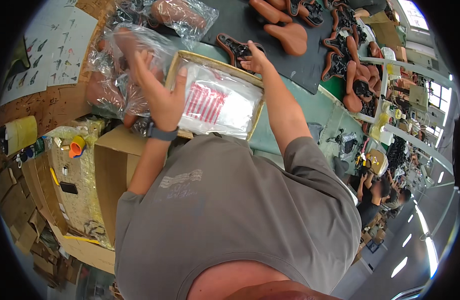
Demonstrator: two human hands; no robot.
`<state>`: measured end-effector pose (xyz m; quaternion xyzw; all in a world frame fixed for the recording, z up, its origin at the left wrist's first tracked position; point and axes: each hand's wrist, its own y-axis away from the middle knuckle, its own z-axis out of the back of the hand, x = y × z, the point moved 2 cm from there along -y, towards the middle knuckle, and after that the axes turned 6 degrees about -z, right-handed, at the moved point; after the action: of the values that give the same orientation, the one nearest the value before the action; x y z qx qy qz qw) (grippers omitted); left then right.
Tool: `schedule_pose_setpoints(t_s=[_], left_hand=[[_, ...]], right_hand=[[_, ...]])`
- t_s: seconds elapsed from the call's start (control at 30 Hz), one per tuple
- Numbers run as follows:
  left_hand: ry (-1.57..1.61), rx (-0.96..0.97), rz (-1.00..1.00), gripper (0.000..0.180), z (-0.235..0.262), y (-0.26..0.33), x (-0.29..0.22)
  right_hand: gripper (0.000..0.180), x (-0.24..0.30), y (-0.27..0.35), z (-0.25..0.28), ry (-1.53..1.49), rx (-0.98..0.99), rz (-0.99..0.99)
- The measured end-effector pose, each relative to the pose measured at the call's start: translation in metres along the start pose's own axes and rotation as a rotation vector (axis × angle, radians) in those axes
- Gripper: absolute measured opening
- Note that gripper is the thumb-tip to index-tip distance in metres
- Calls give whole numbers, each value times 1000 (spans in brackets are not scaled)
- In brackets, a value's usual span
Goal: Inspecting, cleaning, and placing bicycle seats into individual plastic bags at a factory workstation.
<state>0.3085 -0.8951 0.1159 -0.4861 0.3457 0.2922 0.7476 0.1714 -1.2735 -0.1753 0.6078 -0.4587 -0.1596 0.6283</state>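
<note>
I see my left hand (157,95) open, fingers spread, pressed against a brown bicycle saddle wrapped in a clear plastic bag (122,75), just left of a shallow cardboard tray of flat clear bags (217,97) on the green table (290,107). My right hand (255,60) rests half-open on the tray's far rim, holding nothing.

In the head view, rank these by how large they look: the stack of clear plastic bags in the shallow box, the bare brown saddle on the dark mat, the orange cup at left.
1. Stack of clear plastic bags, by far the largest.
2. Bare brown saddle; it lies farther from the camera, so it may be shown small.
3. Orange cup, clearly smallest.
</note>
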Motion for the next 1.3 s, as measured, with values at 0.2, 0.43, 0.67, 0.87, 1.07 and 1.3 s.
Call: schedule_pose_setpoints(t_s=[0.2, 0.43, 0.67, 0.87, 1.07, 1.3], left_hand=[[41, 846, 271, 22, -118, 178, 91], [-361, 1142, 27, 24, -234, 338, 108], [-324, 926, 244, 25, -233, 376, 101], [187, 498, 1054, 38, -221, 396, 110], [-240, 669, 526, 35, -198, 382, 133], [251, 539, 1274, 37, -193, 362, 161]], right_hand=[[95, -74, 96, 157, -281, 9, 194], [79, -306, 199, 292, -992, 112, 61], [65, -478, 265, 356, -1009, 159, 232], [111, -435, 232, 322, 346, -489, 302], [123, -412, 244, 252, 505, -732, 589], [112, -379, 310, 149, 390, -376, 666]])
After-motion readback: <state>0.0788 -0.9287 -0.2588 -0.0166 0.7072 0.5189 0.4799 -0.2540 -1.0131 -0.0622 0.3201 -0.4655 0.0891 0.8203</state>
